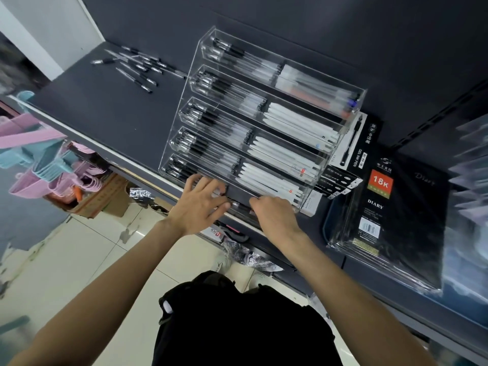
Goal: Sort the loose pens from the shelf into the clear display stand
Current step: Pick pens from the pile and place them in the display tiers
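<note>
The clear display stand [180, 107] sits on the dark shelf [105, 114], its stepped tiers filled with black-gripped pens on the left and white pens on the right. Several loose pens [137, 67] lie scattered at the shelf's far left. My left hand [200, 202] rests with spread fingers on the pens at the left end of the lowest tier. My right hand [274, 215] is at the front of the same tier, its fingers curled over a few clear pens [239, 206] that run between both hands. The fingertips of the right hand are hidden.
A wrapped stack of black diaries [390, 215] lies right of the stand, with gel pen boxes [356, 143] behind it. Pink and blue baskets [39, 165] and a cardboard box [105, 199] sit below the shelf edge on the left.
</note>
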### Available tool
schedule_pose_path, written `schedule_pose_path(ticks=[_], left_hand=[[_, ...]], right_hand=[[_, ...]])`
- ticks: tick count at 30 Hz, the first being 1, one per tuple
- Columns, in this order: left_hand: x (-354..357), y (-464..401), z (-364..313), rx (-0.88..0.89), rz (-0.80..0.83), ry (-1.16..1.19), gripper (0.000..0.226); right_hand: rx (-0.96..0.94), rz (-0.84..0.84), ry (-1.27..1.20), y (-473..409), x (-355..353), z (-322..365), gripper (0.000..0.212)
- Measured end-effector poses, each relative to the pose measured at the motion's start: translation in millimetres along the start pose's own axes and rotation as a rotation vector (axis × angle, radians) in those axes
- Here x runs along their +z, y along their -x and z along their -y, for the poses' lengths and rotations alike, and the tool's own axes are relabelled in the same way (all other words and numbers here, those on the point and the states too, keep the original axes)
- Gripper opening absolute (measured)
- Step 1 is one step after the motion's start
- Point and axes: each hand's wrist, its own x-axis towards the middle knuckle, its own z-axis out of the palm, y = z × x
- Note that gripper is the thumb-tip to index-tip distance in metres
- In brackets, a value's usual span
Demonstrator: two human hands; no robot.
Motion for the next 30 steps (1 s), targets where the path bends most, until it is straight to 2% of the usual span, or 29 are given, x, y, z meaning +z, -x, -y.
schedule_pose_path(ticks=[5, 9, 12, 14, 18, 25, 30], left_hand=[[-10.2, -14.7, 15.1, 0.071, 0.036, -0.006, 0.068], [-10.0, -18.6, 18.8, 0.136, 0.032, -0.028, 0.065], [-6.8, -15.8, 22.5, 0.144, 0.02, 0.052, 0.063], [-4.2, -11.7, 27.1, 0.147, 0.003, 0.114, 0.056], [-0.9, -7.0, 31.8, 0.14, -0.024, 0.162, 0.029], [-2.2, -5.1, 29.7, 0.129, -0.051, 0.14, 0.034], [-6.7, 9.6, 30.2, 0.086, -0.061, 0.203, 0.031]], right_hand=[[0.035, 0.012, 0.02, 1.7, -3.1, 2.0, 0.035], [0.044, 0.013, 0.007, 0.7, -3.6, 2.6, 0.036], [0.029, 0.009, -0.008, 0.0, -3.7, 1.7, 0.037], [0.018, 0.016, -0.032, -0.4, -3.3, 0.9, 0.038], [-0.022, 0.054, -0.031, -2.5, -0.7, 1.4, 0.037], [0.001, 0.064, -0.029, 4.0, -0.8, 0.4, 0.033], [-0.017, -0.03, -0.084, 11.6, -0.1, 0.6, 0.032]])
